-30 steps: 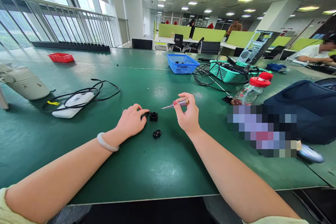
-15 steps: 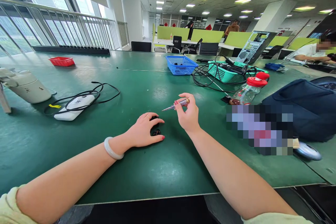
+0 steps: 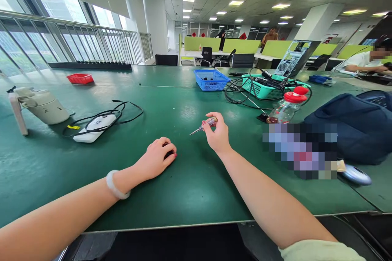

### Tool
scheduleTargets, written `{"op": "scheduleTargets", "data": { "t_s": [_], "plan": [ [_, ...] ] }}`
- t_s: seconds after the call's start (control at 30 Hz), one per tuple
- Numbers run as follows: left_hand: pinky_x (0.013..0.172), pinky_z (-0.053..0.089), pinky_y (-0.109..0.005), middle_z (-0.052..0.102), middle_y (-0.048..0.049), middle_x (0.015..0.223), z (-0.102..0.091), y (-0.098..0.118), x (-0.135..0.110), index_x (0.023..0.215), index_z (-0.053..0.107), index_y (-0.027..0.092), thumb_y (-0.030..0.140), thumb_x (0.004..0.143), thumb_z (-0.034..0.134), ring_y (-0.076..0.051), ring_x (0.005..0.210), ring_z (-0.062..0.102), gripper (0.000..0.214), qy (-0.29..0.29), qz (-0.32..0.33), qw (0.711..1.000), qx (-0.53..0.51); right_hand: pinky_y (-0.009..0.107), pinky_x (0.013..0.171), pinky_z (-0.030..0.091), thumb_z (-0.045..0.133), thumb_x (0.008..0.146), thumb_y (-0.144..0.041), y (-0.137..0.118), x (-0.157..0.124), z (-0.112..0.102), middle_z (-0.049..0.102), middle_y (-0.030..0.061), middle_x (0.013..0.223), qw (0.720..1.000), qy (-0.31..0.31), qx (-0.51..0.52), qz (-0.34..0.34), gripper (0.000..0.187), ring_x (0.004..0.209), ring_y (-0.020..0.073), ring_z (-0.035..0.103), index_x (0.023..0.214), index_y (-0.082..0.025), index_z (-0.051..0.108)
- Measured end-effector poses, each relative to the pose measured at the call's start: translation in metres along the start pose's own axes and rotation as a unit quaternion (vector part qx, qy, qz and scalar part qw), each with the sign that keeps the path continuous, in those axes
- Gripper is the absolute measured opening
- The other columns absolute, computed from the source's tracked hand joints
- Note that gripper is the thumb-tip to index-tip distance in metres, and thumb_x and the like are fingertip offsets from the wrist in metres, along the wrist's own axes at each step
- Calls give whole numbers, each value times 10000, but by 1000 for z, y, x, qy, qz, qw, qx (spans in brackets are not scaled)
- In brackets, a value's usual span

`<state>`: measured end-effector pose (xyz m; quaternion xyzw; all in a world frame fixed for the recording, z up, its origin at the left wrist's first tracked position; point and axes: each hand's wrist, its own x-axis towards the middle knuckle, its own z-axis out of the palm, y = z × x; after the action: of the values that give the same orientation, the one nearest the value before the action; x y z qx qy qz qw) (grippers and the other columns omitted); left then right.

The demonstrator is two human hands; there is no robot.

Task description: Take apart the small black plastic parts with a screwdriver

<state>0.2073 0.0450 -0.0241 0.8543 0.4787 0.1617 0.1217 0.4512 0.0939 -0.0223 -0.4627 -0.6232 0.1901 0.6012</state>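
Note:
My left hand (image 3: 157, 157) rests on the green table (image 3: 183, 195), fingers curled over small black parts; only a dark sliver of them shows under the fingers. A pale bangle (image 3: 114, 187) circles that wrist. My right hand (image 3: 218, 134) is raised just above the table to the right, pinching a small screwdriver (image 3: 203, 125) whose metal tip points left toward the left hand.
A white power bank with a black cable (image 3: 96, 122) and a beige jug (image 3: 43, 106) lie at the left. A red tray (image 3: 80, 78), a blue basket (image 3: 211, 79), a teal basket with cables (image 3: 263, 87), a red-capped bottle (image 3: 286, 106) and a dark bag (image 3: 352, 126) stand further back and right. Another person sits far right.
My left hand slid over the two small black parts, closed over them and drew back toward me; they no longer lie in the open. The right hand kept the screwdriver almost still.

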Motion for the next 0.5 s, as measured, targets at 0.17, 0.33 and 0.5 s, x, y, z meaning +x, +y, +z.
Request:
{"op": "scheduleTargets", "data": {
  "t_s": [0.17, 0.33, 0.5],
  "plan": [
    [1003, 482, -459, 630, -105, 1098, -35, -56, -57, 923, 691, 252, 524, 920, 409, -275, 1023, 612, 392, 45, -107, 992, 43, 348, 700, 549, 590, 876, -375, -3, -2, 2, 690, 5, 773, 1000, -14, 7, -4, 224, 710, 197, 686, 1054, -251, 535],
    [1045, 463, -420, 705, -106, 1052, -74, -124, -98, 961, 683, 247, 500, 841, 407, -307, 1125, 598, 393, 82, -223, 964, 118, 347, 699, 550, 584, 882, -347, -6, -2, 3, 694, 2, 768, 999, -30, 8, -4, 201, 702, 197, 687, 1053, -257, 530],
    [1099, 425, -427, 704, -128, 1137, -103, -174, -109, 1055, 639, 212, 447, 842, 358, -321, 1216, 561, 425, 81, -314, 923, 204, 347, 694, 550, 581, 880, -357, -7, -2, 3, 692, 2, 762, 999, -40, 12, 4, 209, 699, 199, 689, 1055, -255, 530]
  ]
}}
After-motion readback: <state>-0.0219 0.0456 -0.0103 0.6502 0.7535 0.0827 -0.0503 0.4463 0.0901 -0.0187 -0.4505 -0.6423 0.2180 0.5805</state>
